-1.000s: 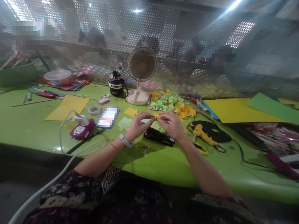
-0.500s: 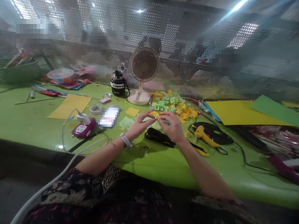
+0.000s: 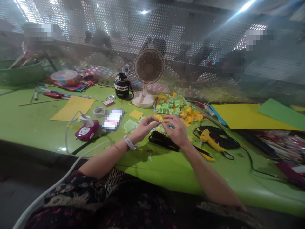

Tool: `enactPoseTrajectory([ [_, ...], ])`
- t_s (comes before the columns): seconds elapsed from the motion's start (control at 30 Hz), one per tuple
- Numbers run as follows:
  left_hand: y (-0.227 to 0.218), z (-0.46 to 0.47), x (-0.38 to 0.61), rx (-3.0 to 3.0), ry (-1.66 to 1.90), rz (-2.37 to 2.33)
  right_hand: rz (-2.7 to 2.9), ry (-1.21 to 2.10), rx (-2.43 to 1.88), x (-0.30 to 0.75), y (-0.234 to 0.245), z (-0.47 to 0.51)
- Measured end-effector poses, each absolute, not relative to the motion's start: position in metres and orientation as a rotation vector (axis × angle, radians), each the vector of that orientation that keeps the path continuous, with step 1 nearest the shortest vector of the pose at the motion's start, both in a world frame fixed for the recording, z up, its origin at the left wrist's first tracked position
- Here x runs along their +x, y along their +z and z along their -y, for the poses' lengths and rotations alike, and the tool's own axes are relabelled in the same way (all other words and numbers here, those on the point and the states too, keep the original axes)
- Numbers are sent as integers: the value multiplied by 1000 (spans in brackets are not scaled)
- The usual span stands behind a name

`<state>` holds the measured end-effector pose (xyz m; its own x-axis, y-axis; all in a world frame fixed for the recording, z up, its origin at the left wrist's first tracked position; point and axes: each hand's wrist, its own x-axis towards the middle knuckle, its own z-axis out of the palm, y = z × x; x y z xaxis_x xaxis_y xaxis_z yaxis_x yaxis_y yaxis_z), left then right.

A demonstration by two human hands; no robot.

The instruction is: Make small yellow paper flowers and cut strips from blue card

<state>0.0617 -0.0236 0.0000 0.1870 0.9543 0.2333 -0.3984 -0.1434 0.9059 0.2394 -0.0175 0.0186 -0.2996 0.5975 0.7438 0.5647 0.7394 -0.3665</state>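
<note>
Between the fingertips of both hands is a small yellow paper piece (image 3: 159, 118), pinched from either side. My left hand (image 3: 145, 127), with a pale watch on the wrist, grips its left part. My right hand (image 3: 175, 129) pinches the other side; the fingers partly hide the paper. Just below the hands lies a black stapler (image 3: 163, 141). Behind them is a heap of folded green and yellow paper flowers (image 3: 177, 106). A pale green paper sheet (image 3: 130, 126) and a yellow paper square (image 3: 136, 114) lie to the left of the paper piece.
A desk fan (image 3: 149, 68) and a black jug (image 3: 122, 86) stand at the back. On the left are a phone (image 3: 112, 119), a purple power socket (image 3: 87, 130) and tape (image 3: 99, 111). A yellow glue gun (image 3: 211, 140) with its cord and a yellow-handled cutter (image 3: 205, 155) lie right.
The view has shifted slightly, so everything sits a little further right. Both hands stay together on the yellow paper piece, which now shows a bit more curved between the fingers.
</note>
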Motion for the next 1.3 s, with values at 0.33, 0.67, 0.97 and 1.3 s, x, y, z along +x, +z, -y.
enactPoseTrajectory([
  [0.33,-2,19,59,1125,1392,-693,1988,-25,-877,240,18,16],
  [0.67,-8,17,61,1198,1398,-686,1991,-50,-858,238,17,17],
  [0.97,-5,17,58,1239,1333,-724,1984,-23,-876,239,19,18],
  [1.3,1,21,58,1157,1280,-659,1989,28,-906,239,20,19],
])
